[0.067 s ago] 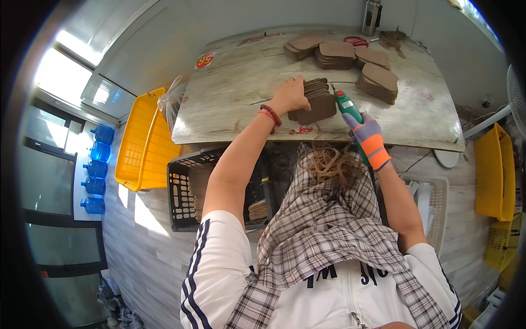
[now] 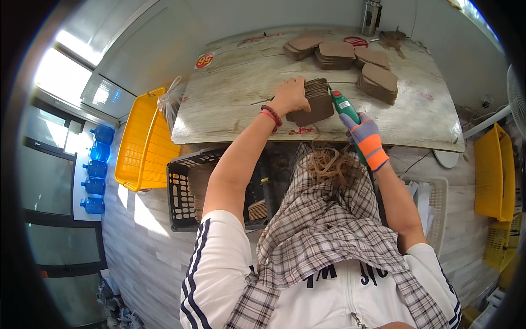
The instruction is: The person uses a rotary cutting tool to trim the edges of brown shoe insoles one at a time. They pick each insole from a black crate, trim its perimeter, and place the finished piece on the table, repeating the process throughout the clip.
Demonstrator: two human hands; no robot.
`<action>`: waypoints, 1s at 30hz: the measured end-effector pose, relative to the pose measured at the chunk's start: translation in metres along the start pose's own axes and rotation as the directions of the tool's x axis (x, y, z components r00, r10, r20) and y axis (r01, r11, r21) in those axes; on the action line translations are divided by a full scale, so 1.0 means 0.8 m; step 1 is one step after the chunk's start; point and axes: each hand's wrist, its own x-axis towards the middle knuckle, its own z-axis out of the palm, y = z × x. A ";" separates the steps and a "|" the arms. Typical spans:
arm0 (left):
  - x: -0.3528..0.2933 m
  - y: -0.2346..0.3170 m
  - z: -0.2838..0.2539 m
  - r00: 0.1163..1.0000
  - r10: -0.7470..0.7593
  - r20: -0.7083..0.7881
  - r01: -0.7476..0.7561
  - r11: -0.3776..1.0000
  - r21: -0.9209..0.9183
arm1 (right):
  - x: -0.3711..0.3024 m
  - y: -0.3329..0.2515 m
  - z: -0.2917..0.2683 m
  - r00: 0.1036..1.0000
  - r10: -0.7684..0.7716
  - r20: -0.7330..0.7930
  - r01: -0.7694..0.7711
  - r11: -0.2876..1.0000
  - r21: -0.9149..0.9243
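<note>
stack of brown cutouts under pressing left hand; gloved right hand grips green tool

both arms reach forward.
bare left hand lies flat, palm down, wrist banded; gloved right hand is curled in a closed grip.

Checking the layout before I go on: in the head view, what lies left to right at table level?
Yellow crate → left hand → brown stack under it → green tool in the gloved right hand → yellow bin.
</note>
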 end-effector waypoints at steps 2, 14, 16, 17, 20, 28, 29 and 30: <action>0.001 -0.003 -0.001 1.000 0.017 -0.020 -0.018 0.999 -0.046 | -0.001 -0.006 0.000 1.000 -0.012 0.009 0.012 1.000 -0.016; -0.013 -0.010 0.004 1.000 -0.017 -0.006 0.016 0.997 -0.078 | 0.022 -0.015 0.008 1.000 -0.011 0.021 0.013 0.991 -0.131; -0.015 -0.009 0.002 0.998 -0.065 0.010 0.065 0.995 -0.071 | 0.022 -0.017 -0.004 0.999 0.040 0.000 -0.040 0.995 -0.092; -0.016 -0.006 0.001 0.995 -0.097 0.019 0.098 0.994 -0.058 | 0.022 -0.018 -0.004 0.999 0.035 0.012 -0.034 0.997 -0.066; -0.014 -0.009 0.002 0.996 -0.087 -0.015 0.086 0.993 -0.080 | 0.018 -0.020 -0.006 1.000 0.019 0.018 -0.019 1.000 -0.002; -0.013 0.014 0.007 0.999 0.025 0.038 -0.024 0.999 -0.022 | 0.022 -0.007 -0.014 0.998 0.062 -0.003 -0.062 0.996 -0.057; -0.015 0.016 0.007 0.999 0.029 0.033 -0.028 0.999 -0.018 | 0.021 -0.008 -0.011 0.998 0.056 0.011 -0.055 0.992 -0.112; -0.015 0.017 0.006 0.999 0.033 0.029 -0.032 0.999 -0.014 | 0.022 -0.009 -0.011 0.998 0.056 0.010 -0.054 0.990 -0.129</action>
